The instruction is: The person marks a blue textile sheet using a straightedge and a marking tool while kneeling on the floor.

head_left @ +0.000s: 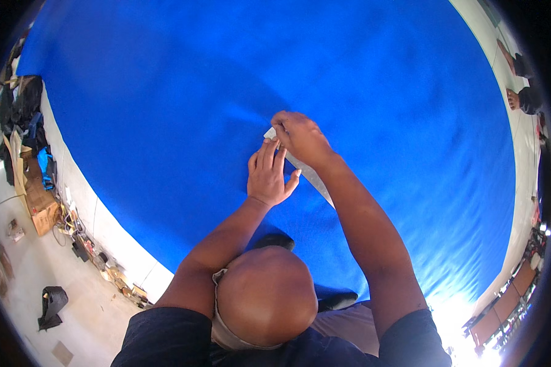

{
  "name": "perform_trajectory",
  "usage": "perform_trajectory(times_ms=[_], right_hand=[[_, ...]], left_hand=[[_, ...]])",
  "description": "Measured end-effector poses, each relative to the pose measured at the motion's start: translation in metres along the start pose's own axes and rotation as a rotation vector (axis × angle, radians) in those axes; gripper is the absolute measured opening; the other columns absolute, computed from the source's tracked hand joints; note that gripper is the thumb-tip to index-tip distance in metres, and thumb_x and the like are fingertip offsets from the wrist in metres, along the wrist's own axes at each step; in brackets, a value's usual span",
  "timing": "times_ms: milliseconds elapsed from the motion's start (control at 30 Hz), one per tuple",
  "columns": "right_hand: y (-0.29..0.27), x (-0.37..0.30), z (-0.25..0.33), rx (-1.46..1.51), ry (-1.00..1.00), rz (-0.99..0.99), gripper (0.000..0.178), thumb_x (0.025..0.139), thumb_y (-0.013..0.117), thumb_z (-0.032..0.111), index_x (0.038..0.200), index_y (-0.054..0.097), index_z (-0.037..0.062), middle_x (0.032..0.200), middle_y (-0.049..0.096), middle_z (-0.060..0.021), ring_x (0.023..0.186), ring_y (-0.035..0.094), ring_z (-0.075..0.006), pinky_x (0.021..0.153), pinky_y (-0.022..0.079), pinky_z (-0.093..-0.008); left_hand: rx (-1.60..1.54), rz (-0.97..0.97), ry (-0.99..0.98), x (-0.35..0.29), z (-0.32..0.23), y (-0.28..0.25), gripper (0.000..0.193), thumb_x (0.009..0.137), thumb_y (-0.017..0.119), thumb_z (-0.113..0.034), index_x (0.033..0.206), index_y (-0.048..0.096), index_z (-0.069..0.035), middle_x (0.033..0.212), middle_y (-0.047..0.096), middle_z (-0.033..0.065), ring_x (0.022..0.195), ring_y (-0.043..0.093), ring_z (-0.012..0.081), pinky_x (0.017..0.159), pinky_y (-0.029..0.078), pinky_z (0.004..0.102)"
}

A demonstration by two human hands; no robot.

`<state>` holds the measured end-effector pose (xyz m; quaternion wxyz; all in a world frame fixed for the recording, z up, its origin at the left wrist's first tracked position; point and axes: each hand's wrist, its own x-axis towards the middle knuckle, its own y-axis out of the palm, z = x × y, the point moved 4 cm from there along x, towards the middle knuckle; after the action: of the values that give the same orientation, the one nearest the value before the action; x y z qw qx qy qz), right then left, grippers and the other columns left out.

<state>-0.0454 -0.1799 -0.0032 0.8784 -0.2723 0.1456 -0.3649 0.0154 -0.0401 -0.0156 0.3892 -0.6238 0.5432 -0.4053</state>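
A long, flat grey-white strip (313, 179), perhaps a ruler, lies diagonally on a blue cloth (183, 104). Its far end shows pale between my hands, and its near end runs under my right forearm. My left hand (268, 176) lies palm down beside the strip, fingers stretched and thumb apart, fingertips touching near the far end. My right hand (301, 136) is bent over that same end with its fingers pinched together. Whatever it pinches is hidden by the fingers.
The blue cloth spreads wide around me, with dark shoes (274, 241) below my hands. Along the left floor are a cardboard box (44, 211), bags (27, 101) and loose clutter. Another person's feet (513, 99) stand at the right edge. Brown panels (502, 303) lie lower right.
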Motion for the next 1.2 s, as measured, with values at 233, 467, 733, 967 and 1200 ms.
perform_trajectory(times_ms=[233, 467, 733, 967, 1200], right_hand=[[-0.004, -0.002, 0.003, -0.020, 0.075, 0.039, 0.017, 0.093, 0.057, 0.017, 0.102, 0.066, 0.0055, 0.096, 0.068, -0.0163, 0.093, 0.065, -0.0362, 0.081, 0.052, -0.0459], [-0.005, -0.004, 0.007, 0.017, 0.032, -0.002, 0.018, 0.093, 0.057, 0.016, 0.104, 0.067, 0.0063, 0.098, 0.069, -0.0153, 0.095, 0.065, -0.0355, 0.083, 0.052, -0.0459], [-0.031, -0.048, -0.020, 0.463, 0.119, -0.431, 0.024, 0.097, 0.049, 0.012, 0.097, 0.069, -0.0009, 0.111, 0.071, -0.0183, 0.101, 0.068, -0.0232, 0.091, 0.052, -0.0355], [-0.068, -0.178, -0.004, 0.204, 0.609, -0.214, 0.027, 0.097, 0.046, 0.014, 0.117, 0.062, 0.0042, 0.076, 0.070, -0.0159, 0.078, 0.070, -0.0360, 0.076, 0.055, -0.0438], [-0.073, -0.290, -0.040, -0.159, 0.360, -0.367, 0.014, 0.085, 0.056, 0.003, 0.096, 0.065, 0.0023, 0.097, 0.065, -0.0206, 0.091, 0.065, -0.0400, 0.080, 0.054, -0.0474]], left_hand=[[0.001, 0.000, 0.004, 0.002, -0.004, -0.002, 0.067, 0.088, 0.062, -0.044, 0.137, 0.045, -0.001, 0.144, 0.041, 0.0216, 0.136, 0.038, 0.0392, 0.105, 0.031, 0.0506], [0.007, 0.013, -0.008, 0.002, -0.002, -0.002, 0.067, 0.088, 0.064, -0.043, 0.136, 0.046, -0.001, 0.144, 0.041, 0.0214, 0.137, 0.037, 0.0389, 0.105, 0.032, 0.0506], [0.004, -0.019, 0.004, 0.002, -0.007, 0.007, 0.072, 0.087, 0.065, -0.041, 0.143, 0.042, -0.002, 0.145, 0.042, 0.0207, 0.138, 0.038, 0.0384, 0.107, 0.031, 0.0512], [0.031, -0.067, -0.003, -0.007, 0.004, 0.000, 0.072, 0.090, 0.061, -0.047, 0.143, 0.043, -0.002, 0.148, 0.043, 0.0184, 0.140, 0.036, 0.0378, 0.113, 0.023, 0.0580], [0.279, 0.071, -0.260, -0.005, 0.044, -0.024, 0.078, 0.096, 0.047, -0.058, 0.151, 0.037, -0.003, 0.159, 0.033, 0.0145, 0.149, 0.023, 0.0383, 0.117, 0.005, 0.0658]])
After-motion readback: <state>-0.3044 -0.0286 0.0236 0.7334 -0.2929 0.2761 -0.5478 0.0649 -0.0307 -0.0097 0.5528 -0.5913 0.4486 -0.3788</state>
